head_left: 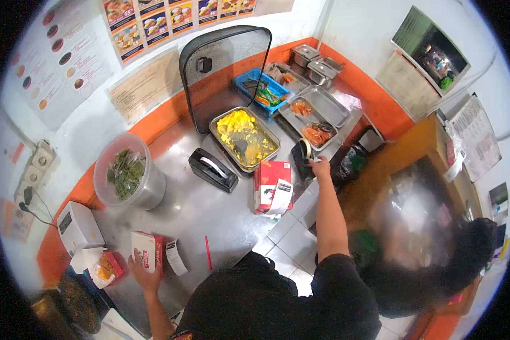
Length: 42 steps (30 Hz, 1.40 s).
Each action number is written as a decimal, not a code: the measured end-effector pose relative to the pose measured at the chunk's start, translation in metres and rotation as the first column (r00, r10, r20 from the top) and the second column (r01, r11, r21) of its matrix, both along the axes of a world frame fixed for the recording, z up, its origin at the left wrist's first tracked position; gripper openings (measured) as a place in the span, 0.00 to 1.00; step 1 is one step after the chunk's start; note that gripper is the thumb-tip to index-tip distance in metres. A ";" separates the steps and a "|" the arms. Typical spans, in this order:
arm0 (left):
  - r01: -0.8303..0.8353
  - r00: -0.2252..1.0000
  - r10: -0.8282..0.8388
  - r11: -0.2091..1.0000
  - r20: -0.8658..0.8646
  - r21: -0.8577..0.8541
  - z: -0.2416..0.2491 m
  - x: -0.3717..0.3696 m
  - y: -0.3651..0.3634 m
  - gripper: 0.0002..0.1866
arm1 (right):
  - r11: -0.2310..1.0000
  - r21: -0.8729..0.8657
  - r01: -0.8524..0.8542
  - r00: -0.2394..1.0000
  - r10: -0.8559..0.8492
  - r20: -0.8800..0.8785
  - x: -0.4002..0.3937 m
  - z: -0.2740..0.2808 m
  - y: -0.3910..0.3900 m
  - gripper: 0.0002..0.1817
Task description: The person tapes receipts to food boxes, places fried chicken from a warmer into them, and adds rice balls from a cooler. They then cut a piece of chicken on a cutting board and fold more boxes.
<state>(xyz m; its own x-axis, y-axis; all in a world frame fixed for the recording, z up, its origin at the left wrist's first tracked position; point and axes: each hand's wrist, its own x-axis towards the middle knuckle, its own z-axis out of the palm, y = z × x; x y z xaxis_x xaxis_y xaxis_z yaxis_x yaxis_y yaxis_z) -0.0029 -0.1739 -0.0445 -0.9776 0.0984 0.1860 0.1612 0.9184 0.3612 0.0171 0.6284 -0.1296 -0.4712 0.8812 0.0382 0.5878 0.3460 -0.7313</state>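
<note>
My left hand (147, 276) grips the near side of a red and white food box (145, 251) on the steel counter. A printed paper slip (176, 258) sticks out to the box's right. To its left lies an open red box (103, 267) with fried food in it. My right hand (321, 169) is stretched out to a black tape dispenser (300, 160) at the counter's right edge. Its fingers are pinched at the dispenser's end, where a small pale bit looks like tape. Nearby stands a red box (273, 170) with a receipt (281, 196) on it.
A second black dispenser (212, 171), a steel tray of yellow food (212, 129), a tub of leaves (156, 187) and a red pen (208, 253) are on the counter. Vegetable trays (337, 107) and a blue basket (283, 88) stand behind. A blurred person (425, 272) is at right.
</note>
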 end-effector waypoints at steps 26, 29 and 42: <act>0.262 0.965 -0.263 0.964 0.004 0.047 0.086 -0.025 0.174 0.50 | 0.950 -0.301 -0.087 0.848 -0.087 -0.523 0.057 0.138 -0.172 0.05; 0.234 0.972 -0.235 0.971 0.017 0.044 0.104 -0.023 0.197 0.51 | 0.788 -0.322 -0.525 0.790 0.309 -0.529 0.036 0.218 -0.272 0.03; 0.134 0.983 -0.166 0.938 0.074 0.319 0.091 -0.010 0.167 0.55 | 0.646 -0.301 -0.702 0.703 0.561 -0.436 0.006 0.144 -0.466 0.24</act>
